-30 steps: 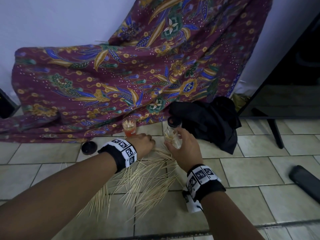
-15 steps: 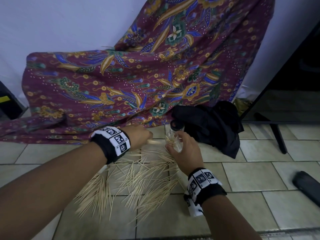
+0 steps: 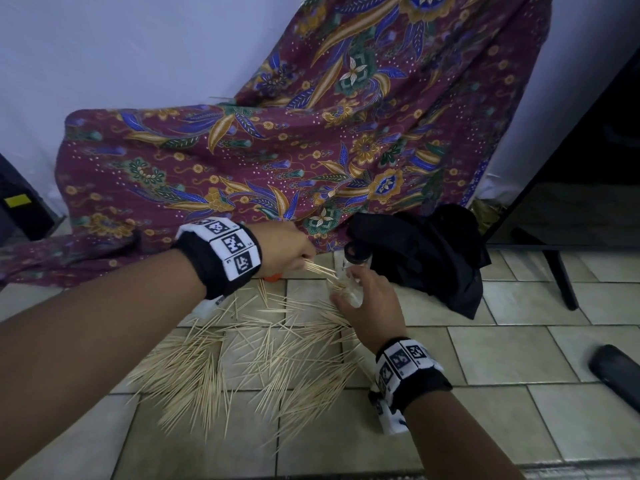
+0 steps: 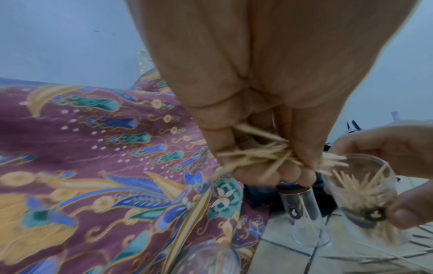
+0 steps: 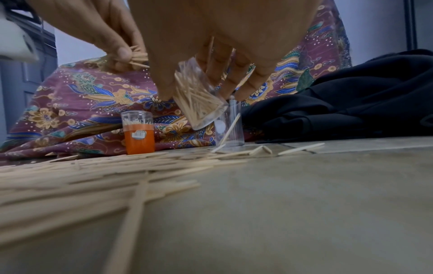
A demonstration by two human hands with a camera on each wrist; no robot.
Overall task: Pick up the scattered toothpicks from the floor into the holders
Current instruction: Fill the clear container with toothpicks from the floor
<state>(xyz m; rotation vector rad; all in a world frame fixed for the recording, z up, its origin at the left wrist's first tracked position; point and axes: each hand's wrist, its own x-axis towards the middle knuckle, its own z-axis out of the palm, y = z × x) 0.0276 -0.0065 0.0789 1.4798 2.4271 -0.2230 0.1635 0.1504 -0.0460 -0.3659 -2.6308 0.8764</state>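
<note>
Many toothpicks (image 3: 242, 358) lie scattered on the tiled floor. My left hand (image 3: 294, 251) pinches a small bunch of toothpicks (image 4: 269, 153), their tips pointing at the mouth of a clear holder (image 4: 360, 196). My right hand (image 3: 367, 303) grips that clear holder (image 5: 199, 100), tilted and lifted off the floor, partly filled with toothpicks. A second clear holder (image 5: 230, 126) stands upright just behind it, holding one toothpick. An orange holder (image 5: 139, 133) with toothpicks inside stands on the floor to the left.
A patterned maroon cloth (image 3: 277, 150) is draped against the wall behind the holders. A black garment (image 3: 433, 251) lies to the right. A dark stand leg (image 3: 561, 271) and a dark object (image 3: 616, 375) sit on the floor farther right.
My left hand rose from the floor with a bunch of toothpicks and moved right to the clear holder's mouth. My right hand keeps holding the tilted holder.
</note>
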